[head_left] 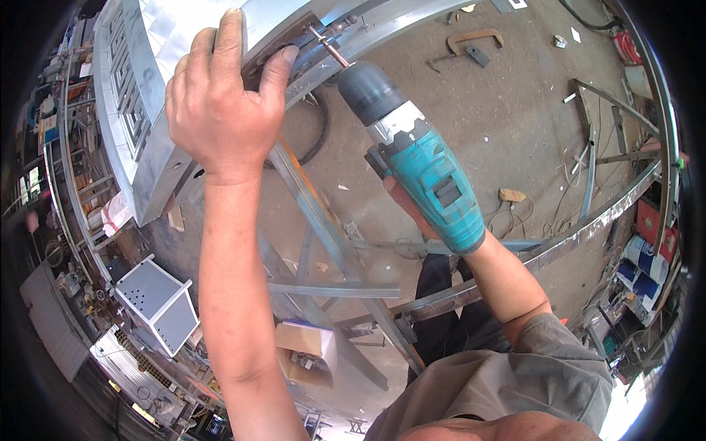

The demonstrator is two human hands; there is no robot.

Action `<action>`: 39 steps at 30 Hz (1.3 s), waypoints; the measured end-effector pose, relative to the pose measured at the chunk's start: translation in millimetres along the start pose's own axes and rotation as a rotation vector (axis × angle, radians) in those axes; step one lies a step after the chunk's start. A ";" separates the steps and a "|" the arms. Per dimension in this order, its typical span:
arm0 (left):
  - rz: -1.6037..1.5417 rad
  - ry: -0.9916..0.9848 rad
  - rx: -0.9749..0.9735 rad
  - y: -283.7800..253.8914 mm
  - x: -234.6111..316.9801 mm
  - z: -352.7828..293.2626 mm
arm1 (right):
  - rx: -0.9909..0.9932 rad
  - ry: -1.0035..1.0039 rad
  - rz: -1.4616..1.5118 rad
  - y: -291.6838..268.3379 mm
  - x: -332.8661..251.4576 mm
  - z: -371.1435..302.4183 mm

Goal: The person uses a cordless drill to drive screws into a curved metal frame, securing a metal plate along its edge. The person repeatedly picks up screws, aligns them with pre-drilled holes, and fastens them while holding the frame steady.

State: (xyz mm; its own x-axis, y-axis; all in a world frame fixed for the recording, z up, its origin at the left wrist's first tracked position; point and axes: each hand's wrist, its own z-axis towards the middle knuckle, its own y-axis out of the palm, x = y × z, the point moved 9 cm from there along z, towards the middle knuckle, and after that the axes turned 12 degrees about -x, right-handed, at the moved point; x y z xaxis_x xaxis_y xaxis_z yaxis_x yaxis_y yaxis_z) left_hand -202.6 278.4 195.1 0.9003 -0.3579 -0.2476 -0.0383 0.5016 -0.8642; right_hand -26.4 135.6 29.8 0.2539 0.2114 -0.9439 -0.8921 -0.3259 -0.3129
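My right hand (410, 208) is wrapped round the handle of a teal cordless drill (440, 187), partly hidden behind its body. From the black chuck (370, 92) a thin bit (332, 48) points up and left, its tip at a brown metal plate (303, 33) on a grey metal frame (323, 70). Beside the bit lies a dark bolt-like fitting (340, 28). My left hand (224, 110) rests on the frame, fingers stretched out and thumb apart beside the plate. Whether the bit has entered the metal I cannot tell.
A pale panel with slotted grilles (125, 70) adjoins the frame at left. Steel support bars (323, 213) cross below. A rusty clamp (474, 38) and cables (515, 213) lie on the dirt floor. A grey box (154, 301) and an open carton (305, 356) stand lower left.
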 end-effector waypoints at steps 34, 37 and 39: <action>-0.037 -0.016 -0.014 0.1 0.1 0.8 | 0.022 -0.002 -0.076 -9.2 -16.4 7.7; -0.002 -0.017 -0.013 -0.2 0.5 1.0 | 0.020 0.010 -0.078 -8.8 -16.3 8.4; -0.008 -0.001 0.010 -1.3 1.5 1.4 | 0.027 -0.020 -0.127 -10.0 -19.8 8.1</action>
State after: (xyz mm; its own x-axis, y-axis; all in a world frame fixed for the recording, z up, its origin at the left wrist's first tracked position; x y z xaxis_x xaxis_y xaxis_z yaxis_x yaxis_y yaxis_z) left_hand -200.6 278.4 196.5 0.9008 -0.3613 -0.2406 -0.0269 0.5068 -0.8616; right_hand -25.5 142.2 52.4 0.3584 0.2683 -0.8942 -0.8628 -0.2707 -0.4270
